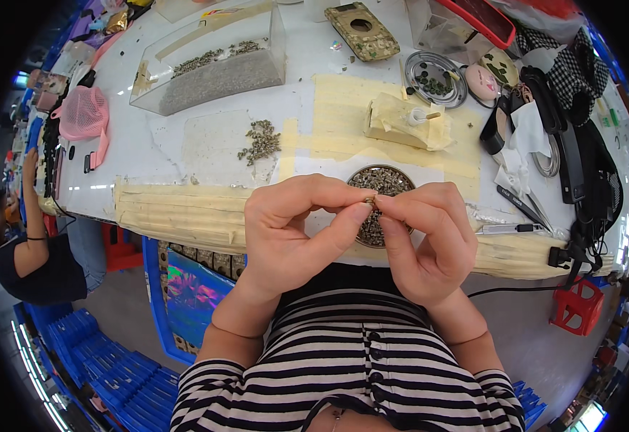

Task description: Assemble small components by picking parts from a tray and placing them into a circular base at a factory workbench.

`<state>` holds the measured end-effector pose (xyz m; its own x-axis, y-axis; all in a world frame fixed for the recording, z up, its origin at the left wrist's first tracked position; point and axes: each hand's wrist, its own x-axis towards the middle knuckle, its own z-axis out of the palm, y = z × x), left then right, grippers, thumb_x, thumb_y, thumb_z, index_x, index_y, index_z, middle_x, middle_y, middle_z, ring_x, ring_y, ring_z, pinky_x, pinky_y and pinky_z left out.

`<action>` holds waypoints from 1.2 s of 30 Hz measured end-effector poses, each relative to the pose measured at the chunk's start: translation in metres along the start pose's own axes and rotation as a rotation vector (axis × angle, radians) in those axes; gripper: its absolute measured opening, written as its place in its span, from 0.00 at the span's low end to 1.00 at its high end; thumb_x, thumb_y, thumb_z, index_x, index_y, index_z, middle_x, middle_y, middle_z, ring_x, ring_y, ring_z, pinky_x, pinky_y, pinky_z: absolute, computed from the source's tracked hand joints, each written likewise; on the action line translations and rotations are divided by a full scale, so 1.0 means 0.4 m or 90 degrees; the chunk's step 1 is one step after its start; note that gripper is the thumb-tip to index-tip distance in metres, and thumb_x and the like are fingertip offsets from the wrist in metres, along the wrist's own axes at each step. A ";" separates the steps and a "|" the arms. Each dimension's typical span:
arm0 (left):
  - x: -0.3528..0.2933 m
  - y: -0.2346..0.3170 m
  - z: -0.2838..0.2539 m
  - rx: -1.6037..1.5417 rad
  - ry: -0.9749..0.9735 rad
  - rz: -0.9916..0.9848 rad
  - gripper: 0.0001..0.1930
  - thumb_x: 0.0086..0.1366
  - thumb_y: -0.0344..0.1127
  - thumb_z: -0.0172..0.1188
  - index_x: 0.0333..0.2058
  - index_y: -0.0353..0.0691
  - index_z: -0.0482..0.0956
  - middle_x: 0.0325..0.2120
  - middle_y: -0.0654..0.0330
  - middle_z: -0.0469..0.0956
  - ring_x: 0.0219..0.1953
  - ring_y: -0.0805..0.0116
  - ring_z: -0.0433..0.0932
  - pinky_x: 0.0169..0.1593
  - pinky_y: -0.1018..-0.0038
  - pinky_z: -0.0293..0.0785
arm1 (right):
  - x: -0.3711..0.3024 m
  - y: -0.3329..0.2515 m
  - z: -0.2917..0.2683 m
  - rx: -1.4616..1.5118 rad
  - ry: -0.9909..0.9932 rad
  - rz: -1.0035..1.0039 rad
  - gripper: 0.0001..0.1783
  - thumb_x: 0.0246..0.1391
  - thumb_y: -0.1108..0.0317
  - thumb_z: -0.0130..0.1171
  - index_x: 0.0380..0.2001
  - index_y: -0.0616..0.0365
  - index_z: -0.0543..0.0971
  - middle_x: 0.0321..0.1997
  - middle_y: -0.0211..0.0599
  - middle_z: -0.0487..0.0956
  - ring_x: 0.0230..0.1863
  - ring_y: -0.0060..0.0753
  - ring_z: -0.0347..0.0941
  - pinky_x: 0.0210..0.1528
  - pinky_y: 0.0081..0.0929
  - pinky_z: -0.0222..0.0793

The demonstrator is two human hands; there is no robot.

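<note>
My left hand [293,223] and my right hand [433,237] meet fingertip to fingertip above the table's near edge. Between them they pinch a tiny brownish metal-looking piece [370,200], partly covered by the fingers; its exact kind is too small to make out. Just below and behind the fingertips stands a round dish [381,166] full of small grey-brown metal-looking parts, its lower side partly hidden by my hands. Farther left a loose heap of similar small parts [260,142] lies on the tabletop.
A clear box [206,86] of small parts stands far left. Behind the dish is a tape-covered block [404,124]; a camouflage toy-vehicle shell [363,30] lies beyond. Tweezers [534,205] and a cutter knife [512,229] lie right. Another person [41,263] sits at left.
</note>
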<state>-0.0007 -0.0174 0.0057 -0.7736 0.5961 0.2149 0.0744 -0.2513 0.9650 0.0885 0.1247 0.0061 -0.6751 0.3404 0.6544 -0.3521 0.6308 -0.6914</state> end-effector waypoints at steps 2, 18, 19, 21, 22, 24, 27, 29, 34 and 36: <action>0.000 0.000 0.003 -0.016 0.006 -0.006 0.09 0.56 0.19 0.65 0.37 0.31 0.85 0.30 0.55 0.84 0.33 0.74 0.80 0.39 0.79 0.74 | -0.001 0.002 0.000 -0.002 0.004 0.003 0.14 0.41 0.82 0.69 0.35 0.60 0.83 0.30 0.34 0.80 0.30 0.33 0.74 0.31 0.25 0.67; 0.023 -0.008 0.010 0.347 -0.041 0.335 0.13 0.50 0.19 0.68 0.37 0.34 0.84 0.33 0.54 0.82 0.33 0.62 0.80 0.37 0.72 0.76 | -0.001 0.010 -0.013 0.135 -0.024 0.148 0.05 0.48 0.79 0.65 0.27 0.62 0.78 0.28 0.36 0.79 0.29 0.33 0.71 0.33 0.24 0.66; 0.024 -0.009 0.010 0.342 -0.037 0.336 0.14 0.49 0.20 0.69 0.37 0.35 0.85 0.32 0.55 0.82 0.32 0.62 0.80 0.35 0.72 0.76 | -0.001 0.010 -0.012 0.130 -0.025 0.142 0.05 0.48 0.79 0.65 0.27 0.62 0.78 0.28 0.36 0.79 0.29 0.33 0.71 0.33 0.24 0.66; 0.025 -0.009 0.010 0.337 -0.030 0.338 0.15 0.47 0.20 0.70 0.37 0.35 0.85 0.32 0.57 0.82 0.31 0.62 0.80 0.33 0.72 0.76 | -0.001 0.009 -0.012 0.130 -0.026 0.141 0.05 0.48 0.79 0.65 0.27 0.62 0.78 0.28 0.36 0.79 0.29 0.34 0.71 0.33 0.25 0.66; 0.024 -0.008 0.010 0.337 -0.026 0.341 0.15 0.47 0.20 0.70 0.37 0.35 0.85 0.32 0.57 0.82 0.31 0.62 0.80 0.33 0.72 0.76 | -0.002 0.010 -0.011 0.130 -0.027 0.141 0.05 0.48 0.79 0.65 0.27 0.62 0.78 0.28 0.36 0.79 0.29 0.34 0.71 0.33 0.25 0.66; 0.023 -0.007 0.008 0.333 -0.023 0.339 0.15 0.47 0.20 0.70 0.37 0.35 0.85 0.32 0.57 0.82 0.31 0.62 0.80 0.33 0.72 0.76 | -0.002 0.010 -0.010 0.128 -0.027 0.132 0.05 0.48 0.79 0.65 0.28 0.62 0.78 0.28 0.37 0.79 0.29 0.34 0.71 0.33 0.26 0.66; 0.022 -0.007 0.006 0.332 -0.022 0.333 0.15 0.47 0.20 0.71 0.37 0.35 0.84 0.32 0.56 0.82 0.31 0.62 0.80 0.33 0.72 0.76 | -0.001 0.009 -0.009 0.123 -0.027 0.126 0.04 0.49 0.79 0.65 0.28 0.62 0.79 0.28 0.37 0.79 0.29 0.35 0.71 0.33 0.26 0.66; 0.022 -0.006 0.007 0.346 -0.018 0.339 0.15 0.47 0.20 0.71 0.37 0.35 0.84 0.32 0.56 0.82 0.31 0.62 0.80 0.33 0.72 0.76 | -0.001 0.009 -0.010 0.116 -0.029 0.119 0.04 0.49 0.79 0.64 0.28 0.62 0.79 0.28 0.37 0.79 0.29 0.35 0.71 0.33 0.26 0.66; 0.022 -0.005 0.008 0.373 -0.003 0.356 0.15 0.48 0.20 0.71 0.37 0.34 0.84 0.31 0.56 0.82 0.31 0.61 0.80 0.33 0.72 0.76 | -0.003 0.017 -0.010 0.097 -0.032 0.085 0.03 0.50 0.79 0.64 0.30 0.62 0.80 0.29 0.37 0.79 0.29 0.35 0.71 0.33 0.26 0.67; 0.022 -0.005 0.008 0.368 -0.003 0.351 0.14 0.48 0.20 0.70 0.37 0.34 0.84 0.31 0.56 0.82 0.31 0.61 0.80 0.33 0.72 0.76 | -0.003 0.018 -0.010 0.093 -0.031 0.080 0.04 0.49 0.78 0.64 0.30 0.62 0.80 0.29 0.37 0.79 0.29 0.35 0.71 0.33 0.26 0.67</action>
<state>-0.0056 -0.0095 0.0061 -0.5276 0.5053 0.6829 0.7607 -0.0768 0.6445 0.0894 0.1314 0.0016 -0.7491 0.3735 0.5472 -0.3513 0.4763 -0.8060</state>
